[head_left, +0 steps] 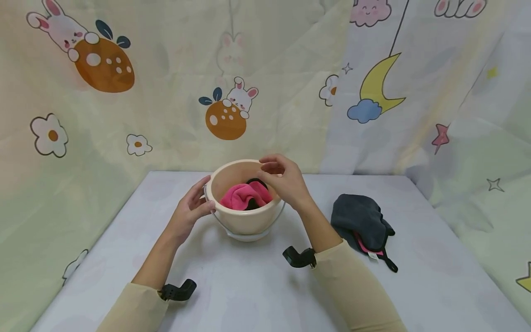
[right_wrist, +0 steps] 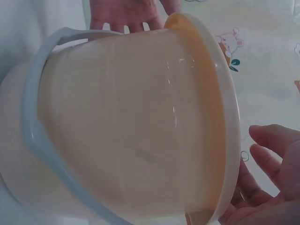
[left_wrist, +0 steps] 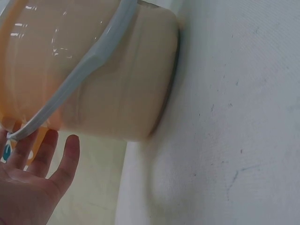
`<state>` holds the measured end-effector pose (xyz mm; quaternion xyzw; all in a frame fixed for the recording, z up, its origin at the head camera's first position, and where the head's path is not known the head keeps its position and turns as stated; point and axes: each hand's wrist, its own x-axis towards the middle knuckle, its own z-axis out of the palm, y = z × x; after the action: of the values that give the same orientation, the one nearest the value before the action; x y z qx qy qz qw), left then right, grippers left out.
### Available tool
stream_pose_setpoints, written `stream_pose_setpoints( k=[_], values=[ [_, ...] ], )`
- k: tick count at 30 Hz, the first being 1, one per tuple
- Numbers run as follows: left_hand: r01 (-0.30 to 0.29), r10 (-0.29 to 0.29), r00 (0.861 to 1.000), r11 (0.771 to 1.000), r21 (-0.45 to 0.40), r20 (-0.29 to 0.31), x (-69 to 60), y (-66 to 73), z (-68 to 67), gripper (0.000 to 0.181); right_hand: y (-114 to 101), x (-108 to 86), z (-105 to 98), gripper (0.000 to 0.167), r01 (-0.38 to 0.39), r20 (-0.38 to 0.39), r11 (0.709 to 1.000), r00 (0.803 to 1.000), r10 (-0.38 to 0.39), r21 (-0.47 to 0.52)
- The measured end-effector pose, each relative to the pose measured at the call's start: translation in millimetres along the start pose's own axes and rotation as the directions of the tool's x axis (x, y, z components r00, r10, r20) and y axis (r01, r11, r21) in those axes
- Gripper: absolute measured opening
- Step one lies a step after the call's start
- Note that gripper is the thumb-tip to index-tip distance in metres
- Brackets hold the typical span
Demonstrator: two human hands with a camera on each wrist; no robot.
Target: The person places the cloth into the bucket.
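Observation:
A cream bucket stands upright, with crumpled pink cloth with black trim inside it. My left hand touches its left side near the rim, fingers spread and fairly straight, thumb at the front. Over the right rim is my right hand, its thumb and forefinger apart with nothing visible between them; some of its other fingers are partly hidden by the rim in the right wrist view. The bucket's pale handle hangs down in front.
A dark grey cloth piece with pink inside, a white tag and a black loop lies on the white table, right of the bucket. A printed fabric backdrop rises behind the table's back edge.

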<state>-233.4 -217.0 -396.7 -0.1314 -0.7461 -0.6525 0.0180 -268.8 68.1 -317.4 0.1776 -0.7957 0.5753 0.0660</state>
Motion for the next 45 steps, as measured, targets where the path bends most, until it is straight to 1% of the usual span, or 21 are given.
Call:
stream_pose_setpoints(
  k=[6,13,20,28,34,41,45],
  values=[
    [0.002,-0.002,1.000,1.000,-0.003,0.001,-2.4,0.8,0.1,0.072,3.1,-5.8,-6.2,0.037,0.021,-0.003,0.999,1.000,-0.020,0.033],
    [0.007,-0.007,1.000,1.000,0.004,-0.003,-1.9,2.8,1.2,0.072,6.4,-13.3,-15.8,0.040,0.042,-0.044,0.996,0.998,-0.039,0.078],
    [0.007,-0.007,1.000,1.000,-0.006,-0.007,-1.3,2.7,1.2,0.073,10.3,-18.0,-25.9,0.039,0.040,-0.072,0.994,0.997,-0.033,0.101],
    [0.001,-0.001,1.000,1.000,-0.009,-0.001,-1.0,1.3,0.8,0.073,18.4,-26.1,-39.9,0.041,0.039,-0.101,0.996,0.994,-0.031,0.079],
    [0.018,-0.018,1.000,1.000,0.004,-0.009,-1.5,0.8,0.4,0.073,24.8,-31.9,-49.5,0.040,0.018,-0.133,0.997,0.991,-0.007,0.080],
    [0.019,-0.019,1.000,1.000,0.000,-0.008,-1.6,0.2,-0.2,0.073,31.6,-41.3,-62.0,0.042,-0.005,-0.135,1.000,0.991,0.008,0.017],
    [0.010,-0.010,1.000,1.000,-0.012,0.000,-1.0,0.3,0.1,0.073,37.5,-46.8,-71.4,0.043,-0.012,-0.152,1.000,0.988,0.012,-0.001]
  ],
)
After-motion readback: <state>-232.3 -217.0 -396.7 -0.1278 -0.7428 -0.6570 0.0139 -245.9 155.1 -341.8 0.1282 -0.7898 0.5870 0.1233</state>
